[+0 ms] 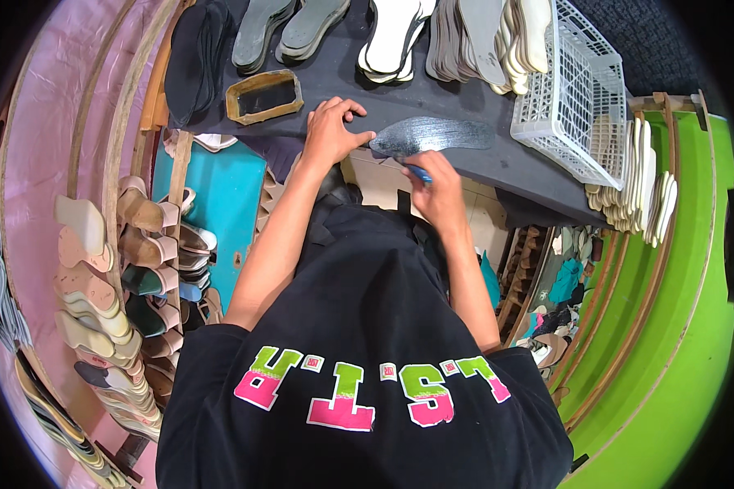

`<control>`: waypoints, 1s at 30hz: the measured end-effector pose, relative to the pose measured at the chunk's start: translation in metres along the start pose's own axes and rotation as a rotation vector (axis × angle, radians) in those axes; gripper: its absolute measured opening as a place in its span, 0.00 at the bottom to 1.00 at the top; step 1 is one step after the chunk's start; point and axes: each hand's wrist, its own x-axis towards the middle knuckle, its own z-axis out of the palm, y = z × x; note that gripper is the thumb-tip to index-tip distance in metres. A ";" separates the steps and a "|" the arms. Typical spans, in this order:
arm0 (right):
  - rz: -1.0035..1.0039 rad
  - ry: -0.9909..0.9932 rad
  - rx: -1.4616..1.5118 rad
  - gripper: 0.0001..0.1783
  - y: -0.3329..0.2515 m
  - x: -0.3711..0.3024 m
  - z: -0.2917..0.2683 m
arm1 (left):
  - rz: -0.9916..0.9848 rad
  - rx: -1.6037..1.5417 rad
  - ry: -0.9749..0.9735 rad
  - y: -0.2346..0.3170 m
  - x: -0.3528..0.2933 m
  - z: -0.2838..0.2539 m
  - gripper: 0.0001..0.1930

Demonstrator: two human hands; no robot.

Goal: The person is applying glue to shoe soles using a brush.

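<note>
A dark shoe insole point(444, 134) lies crosswise near the front edge of the table, its top glossy and streaked as if wet. My left hand point(332, 134) rests at its left end, thumb reaching to the narrow tip and the other fingers apart from the thumb. Below the insole's near edge, my right hand point(439, 189) is closed around a blue-handled brush point(420, 174); its bristles cannot be made out. Left of my left hand stands a tan-rimmed tray point(294, 88) with a dark inside.
Stacks of black insoles point(194, 61), grey insoles point(261, 33) and white insoles point(390, 41) line the table's far side. A white plastic basket point(538, 122) stands at the right, with pale insoles point(628, 191) beside it. Shoes on lasts point(148, 244) fill a rack at left.
</note>
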 end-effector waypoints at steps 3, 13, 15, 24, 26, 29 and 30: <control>0.082 0.094 -0.010 0.09 0.013 -0.007 -0.019 | -0.016 0.014 -0.025 0.001 -0.001 0.000 0.21; 0.127 0.238 0.155 0.06 0.014 0.004 0.028 | 0.171 0.112 -0.040 0.010 -0.016 -0.008 0.24; 0.199 0.245 0.165 0.06 0.018 0.000 0.021 | 0.212 0.144 -0.011 0.003 -0.020 -0.005 0.25; 0.460 0.619 -0.232 0.07 0.109 -0.005 -0.076 | 0.183 0.115 -0.022 0.005 -0.019 -0.002 0.23; 0.356 0.591 -0.316 0.07 0.100 -0.004 -0.065 | 0.173 0.115 -0.027 0.004 -0.019 -0.002 0.23; 0.210 0.491 -0.360 0.08 0.068 0.001 -0.022 | 0.144 0.106 -0.051 0.002 -0.018 0.000 0.22; 0.152 0.457 -0.337 0.07 0.050 0.004 -0.010 | 0.148 0.104 -0.054 0.002 -0.018 0.000 0.22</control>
